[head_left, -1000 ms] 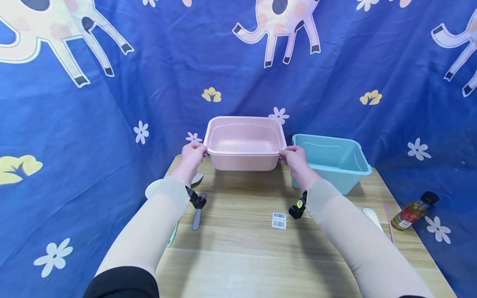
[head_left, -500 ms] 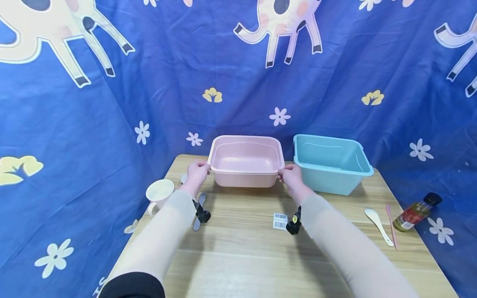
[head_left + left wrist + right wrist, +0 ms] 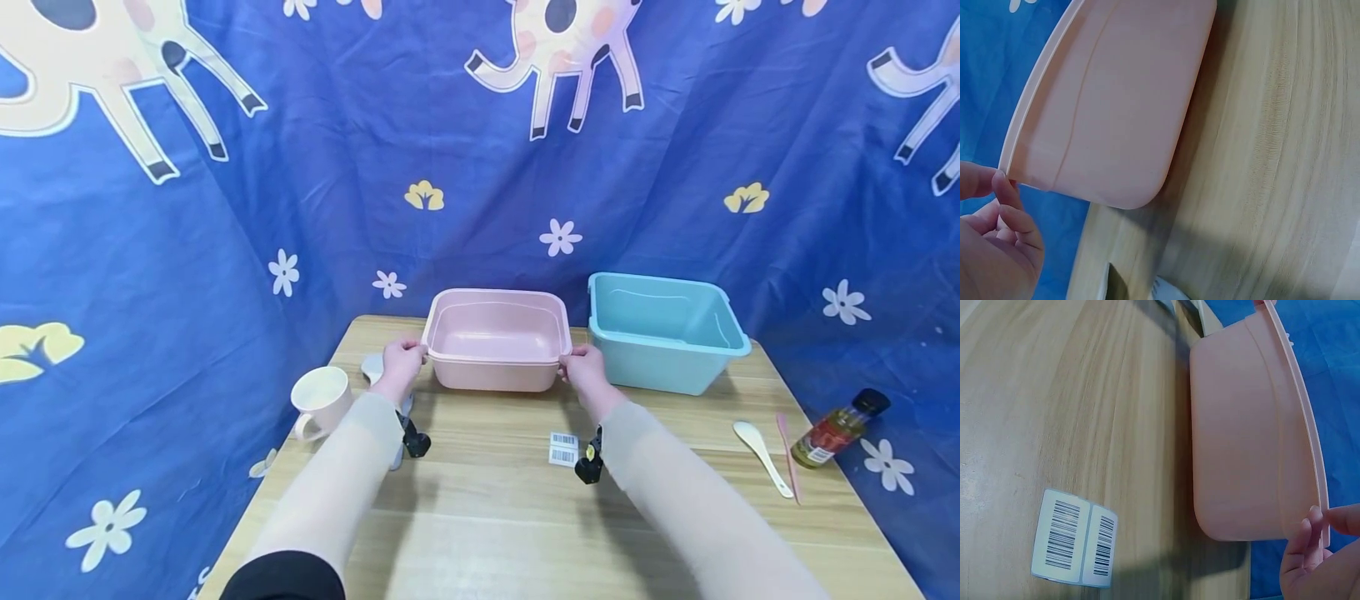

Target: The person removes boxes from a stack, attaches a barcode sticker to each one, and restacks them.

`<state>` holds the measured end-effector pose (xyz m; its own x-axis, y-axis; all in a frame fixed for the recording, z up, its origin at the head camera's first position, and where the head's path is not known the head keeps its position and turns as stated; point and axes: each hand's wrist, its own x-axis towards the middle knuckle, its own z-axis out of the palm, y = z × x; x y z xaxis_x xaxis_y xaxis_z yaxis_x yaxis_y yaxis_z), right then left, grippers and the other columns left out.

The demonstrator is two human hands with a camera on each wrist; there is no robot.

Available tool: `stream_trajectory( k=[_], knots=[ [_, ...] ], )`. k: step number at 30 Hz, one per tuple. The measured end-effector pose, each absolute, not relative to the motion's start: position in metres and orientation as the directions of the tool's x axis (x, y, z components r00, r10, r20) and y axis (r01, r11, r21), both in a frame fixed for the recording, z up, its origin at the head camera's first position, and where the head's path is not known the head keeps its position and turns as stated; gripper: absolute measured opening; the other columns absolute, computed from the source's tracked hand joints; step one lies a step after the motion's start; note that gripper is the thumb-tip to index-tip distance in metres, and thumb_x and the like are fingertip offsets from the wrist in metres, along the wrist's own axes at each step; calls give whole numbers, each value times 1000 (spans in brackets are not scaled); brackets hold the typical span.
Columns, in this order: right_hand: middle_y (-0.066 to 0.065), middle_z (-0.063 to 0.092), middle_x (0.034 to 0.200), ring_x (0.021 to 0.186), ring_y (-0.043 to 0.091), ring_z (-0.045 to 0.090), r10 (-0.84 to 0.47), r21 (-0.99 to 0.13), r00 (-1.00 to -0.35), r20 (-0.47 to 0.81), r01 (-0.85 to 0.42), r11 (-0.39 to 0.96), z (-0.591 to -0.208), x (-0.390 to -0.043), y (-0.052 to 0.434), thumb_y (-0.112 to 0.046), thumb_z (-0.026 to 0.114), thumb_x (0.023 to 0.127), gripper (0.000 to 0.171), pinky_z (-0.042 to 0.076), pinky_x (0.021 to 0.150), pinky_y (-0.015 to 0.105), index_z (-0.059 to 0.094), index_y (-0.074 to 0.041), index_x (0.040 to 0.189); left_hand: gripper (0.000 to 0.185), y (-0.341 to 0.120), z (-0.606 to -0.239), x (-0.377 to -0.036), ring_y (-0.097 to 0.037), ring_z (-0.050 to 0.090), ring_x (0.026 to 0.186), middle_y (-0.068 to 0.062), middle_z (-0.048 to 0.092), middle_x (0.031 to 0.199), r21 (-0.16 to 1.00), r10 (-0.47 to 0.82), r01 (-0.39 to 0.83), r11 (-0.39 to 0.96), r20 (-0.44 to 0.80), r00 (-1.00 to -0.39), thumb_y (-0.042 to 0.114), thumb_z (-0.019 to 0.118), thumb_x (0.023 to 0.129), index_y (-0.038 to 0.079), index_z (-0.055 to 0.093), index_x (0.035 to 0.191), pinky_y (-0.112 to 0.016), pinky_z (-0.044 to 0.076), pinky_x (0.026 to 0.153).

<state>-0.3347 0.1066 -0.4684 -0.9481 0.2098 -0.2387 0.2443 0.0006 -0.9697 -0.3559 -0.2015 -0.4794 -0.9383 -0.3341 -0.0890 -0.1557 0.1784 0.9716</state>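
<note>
Two hands on a pink tub

Pink tub (image 3: 497,340) down near the back of the counter (image 3: 480,517), just beside the blue tub (image 3: 663,332). Left hand (image 3: 401,363) and right hand (image 3: 585,371) at each end, fingers (image 3: 1310,534) curled and pinching the thin rim. Could slip, since only the fingertips hold that thin lip. Could bump the blue tub, so close on the right side. Could knock the cup (image 3: 321,400) or the gray spoon (image 3: 372,367) by the left hand, if swung that way.
</note>
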Motion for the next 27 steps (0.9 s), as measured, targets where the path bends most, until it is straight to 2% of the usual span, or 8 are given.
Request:
stream_trajectory(
  k=[2, 8, 11, 15, 17, 20, 24, 27],
  knots=[
    [12, 53, 90, 68, 15, 56, 210, -970, -948, -237, 243, 2, -470, -336, 107, 8, 56, 92, 20, 49, 63, 23, 51, 9, 111, 25, -200, -480, -356, -17, 57, 77, -12, 62, 86, 971, -344, -168, 170, -101, -933, 4, 57, 94, -10, 62, 114, -31, 45, 76],
    [14, 54, 92, 68, 15, 57, 206, -969, -949, -239, 246, 9, -475, -338, 108, 7, 55, 92, 22, 51, 67, 26, 51, 10, 114, 27, -194, -480, -357, -9, 54, 71, -9, 60, 92, 978, -354, -179, 106, -131, -926, 2, 57, 95, -11, 61, 119, -22, 43, 68],
    [17, 56, 96, 65, 14, 58, 190, -969, -952, -240, 246, 8, -476, -339, 111, 7, 56, 92, 28, 51, 64, 24, 50, 11, 120, 27, -191, -483, -358, -9, 54, 70, -11, 60, 96, 980, -357, -180, 88, -137, -924, 3, 57, 96, -11, 60, 120, -20, 43, 66],
    [21, 60, 102, 59, 10, 57, 160, -969, -957, -241, 247, 18, -476, -338, 116, 3, 56, 94, 36, 48, 56, 19, 48, 10, 129, 30, -189, -489, -358, -14, 58, 74, -15, 62, 104, 982, -374, -162, 99, -114, -921, 9, 56, 99, -9, 61, 122, -21, 44, 67],
    [21, 60, 105, 59, 9, 56, 145, -967, -959, -245, 252, 36, -476, -336, 121, 0, 56, 96, 41, 49, 57, 20, 47, 9, 134, 30, -187, -495, -355, -23, 61, 81, -17, 63, 105, 984, -403, -148, 100, -96, -910, 14, 52, 102, -8, 60, 121, -25, 45, 69],
    [22, 56, 110, 63, 11, 56, 122, -960, -958, -261, 270, 67, -481, -329, 131, -3, 55, 98, 44, 51, 62, 24, 43, 9, 138, 32, -180, -508, -345, -29, 58, 89, -16, 59, 100, 982, -468, -147, 123, -73, -881, 20, 42, 105, -5, 60, 114, -32, 43, 74],
    [25, 53, 116, 70, 18, 58, 101, -941, -947, -306, 317, 118, -496, -316, 147, -1, 54, 97, 40, 54, 70, 34, 44, 12, 133, 29, -154, -531, -322, -24, 53, 79, -16, 57, 92, 978, -477, -159, 134, -77, -876, 17, 37, 106, -4, 58, 104, -32, 42, 71],
    [27, 58, 111, 72, 23, 62, 82, -914, -929, -361, 370, 169, -513, -305, 158, 0, 56, 94, 30, 55, 72, 38, 51, 12, 122, 24, -124, -540, -303, -22, 58, 70, -20, 61, 92, 981, -340, -171, 87, -132, -931, 10, 42, 103, -9, 58, 105, -33, 49, 64]
  ],
)
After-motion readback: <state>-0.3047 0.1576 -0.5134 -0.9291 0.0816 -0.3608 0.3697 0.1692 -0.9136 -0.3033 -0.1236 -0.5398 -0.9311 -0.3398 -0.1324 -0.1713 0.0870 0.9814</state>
